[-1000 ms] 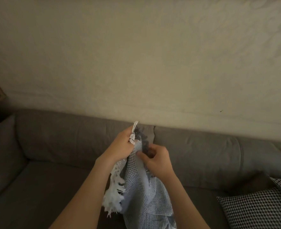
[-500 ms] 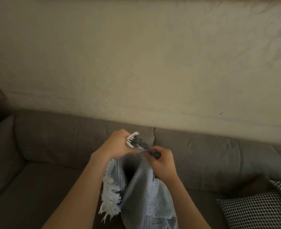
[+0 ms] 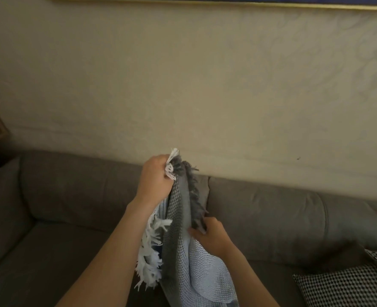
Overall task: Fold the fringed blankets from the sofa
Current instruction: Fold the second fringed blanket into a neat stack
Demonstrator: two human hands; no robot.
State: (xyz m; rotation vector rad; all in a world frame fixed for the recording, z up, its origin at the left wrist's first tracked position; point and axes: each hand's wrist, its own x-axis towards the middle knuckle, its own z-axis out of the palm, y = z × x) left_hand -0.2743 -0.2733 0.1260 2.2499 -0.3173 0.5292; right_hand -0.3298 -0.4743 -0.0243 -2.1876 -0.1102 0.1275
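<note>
Since half a second ago the two hands are parting: the left hand (image 3: pixel 156 178) is lifting higher while the right hand (image 3: pixel 212 237) is sliding down the edge, so a stretch of the blanket (image 3: pixel 205 273) is now running taut between them. The left hand's fingers (image 3: pixel 163 166) are curling tight round the top corner, where white and grey tassels are poking out above the knuckles. The right hand's fingers (image 3: pixel 202 227) are pinching the edge lower down, on the grey fringe (image 3: pixel 194 193). The rest of the pale waffle-weave blanket is hanging in folds between the forearms, in front of the grey sofa (image 3: pixel 72 191), with the white fringe (image 3: pixel 152 251) dangling beside the left forearm. A black-and-white checked cushion (image 3: pixel 349 286) is lying on the seat at the right. A gilt picture frame (image 3: pixel 205 1) is showing along the top of the cream wall (image 3: pixel 205 85).
</note>
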